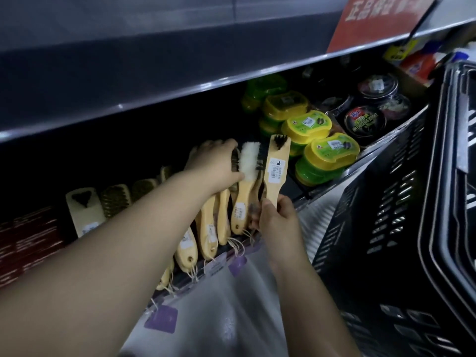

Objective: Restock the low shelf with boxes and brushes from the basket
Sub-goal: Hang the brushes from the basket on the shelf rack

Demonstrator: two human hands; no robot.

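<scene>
The bare left arm stretches from lower left to mid-frame; the left hand (216,164) lies palm down, fingers curled over brushes (246,194). Just lower right, the right hand (279,215) grips a brush (277,163) upright.

A low shelf (318,188) runs under an upper shelf (154,99), with a sign (381,19) hanging from the upper one's front edge at the right. On the low shelf, a row of brushes (206,228) stands side by side, handles toward the aisle. Left of the row sit block brushes (116,199). Right of it are stacked boxes (331,150), and tins (364,122) lie beyond those, further right and back. The left hand (216,163) curls over the heads in the row. Just right of the row, the right hand (278,217) holds one brush (277,171) by its handle, head toward the back. Tags (162,319) hang along the shelf's front edge. A basket (386,228) stands on the floor (219,318) at the right, against the shelf front.
</scene>
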